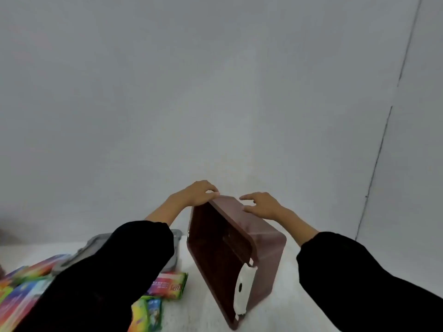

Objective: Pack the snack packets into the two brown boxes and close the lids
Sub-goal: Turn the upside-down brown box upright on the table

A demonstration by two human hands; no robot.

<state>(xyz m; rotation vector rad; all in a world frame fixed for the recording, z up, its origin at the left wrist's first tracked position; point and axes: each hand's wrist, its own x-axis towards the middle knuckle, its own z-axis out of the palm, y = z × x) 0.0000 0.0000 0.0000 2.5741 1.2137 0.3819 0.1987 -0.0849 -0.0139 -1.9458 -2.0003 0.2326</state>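
**Holding the brown box tipped up on the tabletop**

We have both hands at the top of the brown box [215,248], which stands tilted on its lower edge on the white tabletop [275,307], right of centre. Our left hand [197,192] grips the box's highest far corner, fingers curled over the edge. Our right hand [262,207] lies just beside it on the upper face, fingers spread and loose, holding nothing. The box's dark broad face turns left; a white latch [242,287] hangs at its near edge.

Snack packets [167,285] lie flat to the left of the box, near its base but apart from it, partly hidden under our black left sleeve [107,271]. A grey plastic piece [96,243] sits behind that sleeve. A plain grey wall [215,92] rises beyond.
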